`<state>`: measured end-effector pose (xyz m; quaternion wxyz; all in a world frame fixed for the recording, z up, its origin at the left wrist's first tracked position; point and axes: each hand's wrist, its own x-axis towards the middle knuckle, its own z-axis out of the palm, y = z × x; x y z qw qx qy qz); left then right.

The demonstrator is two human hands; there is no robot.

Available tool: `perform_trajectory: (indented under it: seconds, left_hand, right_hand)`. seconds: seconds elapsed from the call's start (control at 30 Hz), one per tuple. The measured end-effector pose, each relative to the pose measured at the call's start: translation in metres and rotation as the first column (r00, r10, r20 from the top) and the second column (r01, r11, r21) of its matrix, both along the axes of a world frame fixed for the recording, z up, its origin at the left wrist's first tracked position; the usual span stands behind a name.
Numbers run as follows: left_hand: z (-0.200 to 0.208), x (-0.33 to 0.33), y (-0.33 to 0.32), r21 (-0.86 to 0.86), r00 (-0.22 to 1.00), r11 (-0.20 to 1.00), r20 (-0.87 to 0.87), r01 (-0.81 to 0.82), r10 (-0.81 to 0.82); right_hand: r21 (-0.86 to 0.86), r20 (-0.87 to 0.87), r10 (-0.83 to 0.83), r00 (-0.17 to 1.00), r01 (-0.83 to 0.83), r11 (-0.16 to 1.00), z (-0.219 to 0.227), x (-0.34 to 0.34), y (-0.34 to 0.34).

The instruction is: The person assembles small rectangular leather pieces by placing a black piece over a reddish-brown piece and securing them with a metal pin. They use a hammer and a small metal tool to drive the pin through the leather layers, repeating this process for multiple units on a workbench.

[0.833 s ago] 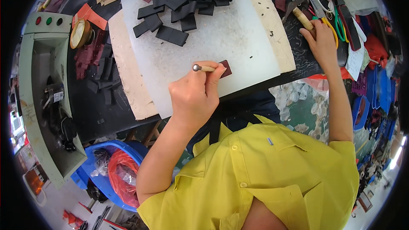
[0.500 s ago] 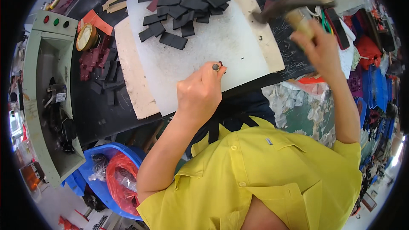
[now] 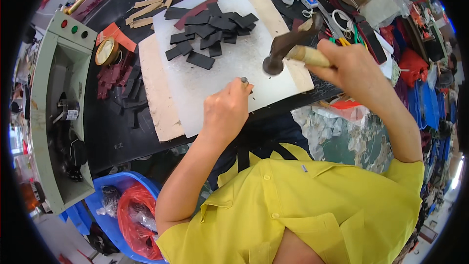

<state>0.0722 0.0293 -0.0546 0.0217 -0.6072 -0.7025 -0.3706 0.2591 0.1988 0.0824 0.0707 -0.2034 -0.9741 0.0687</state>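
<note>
Worktop (image 3: 115, 137): black, scratched at right, bearing board, sheet and loose strips.
Metal cabinet (image 3: 41, 117): pale grey-green, open-fronted, at far left; red, green and black buttons on top panel.
Blue tub (image 3: 108, 230): below worktop edge, at left; red plastic bag (image 3: 134, 195) and clear plastic inside.
White board (image 3: 176, 95): flat, set at a slant in front of the wearer's body.
Beige sheet (image 3: 157, 95): under white board, showing along both long sides.
Black strips (image 3: 212, 29): short, flat, heaped toward far end of white board; one longer maroon strip (image 3: 193, 14) among them.
Hammer (image 3: 286, 46): dark metal head, pale wooden handle; raised over right part of white board, near left hand but apart from it.
Right hand (image 3: 349, 66): fingers closed round wooden handle of Hammer.
Left hand (image 3: 225, 112): low over near part of white board; fingers drawn in narrowly around slim tool.
Maroon pieces (image 3: 112, 78): loose pile on worktop, left of beige sheet, beside more black pieces (image 3: 132, 88).
Round bowl (image 3: 105, 51): brown-rimmed, whitish contents, just beyond maroon pieces.
Slim tool (image 3: 244, 79): rounded metal end just above left fingers; lower end hidden.
</note>
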Motion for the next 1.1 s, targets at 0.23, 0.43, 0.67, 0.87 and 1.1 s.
perform_trajectory:
  seconds: [0.23,0.43,0.67,0.87,1.1]
  left_hand:
    - [0.008,0.005,0.001,0.041,1.000,0.999,0.004,-0.021,0.021]
    - [-0.001,0.006,0.000,0.027,0.736,0.979,0.664,-0.203,0.134]
    - [-0.002,0.010,0.003,0.040,0.677,0.971,0.724,-0.236,0.134]
    - [-0.013,0.012,0.005,0.101,0.882,0.953,0.418,-0.286,0.220]
    - [-0.005,0.016,0.011,0.158,0.968,0.958,0.109,-0.240,0.225]
  right_hand:
    - [-0.132,-0.034,0.084,0.996,-0.088,0.987,-0.067,0.003,-0.016]
    - [-0.171,0.014,0.124,0.992,-0.120,0.978,-0.070,-0.002,-0.016]
    - [-0.155,0.078,0.092,0.993,-0.080,0.985,-0.067,0.000,-0.019]
    - [-0.159,0.041,0.117,0.992,-0.109,0.981,-0.068,-0.002,-0.018]
    - [-0.197,0.040,0.048,0.998,-0.039,0.980,-0.062,0.001,-0.005]
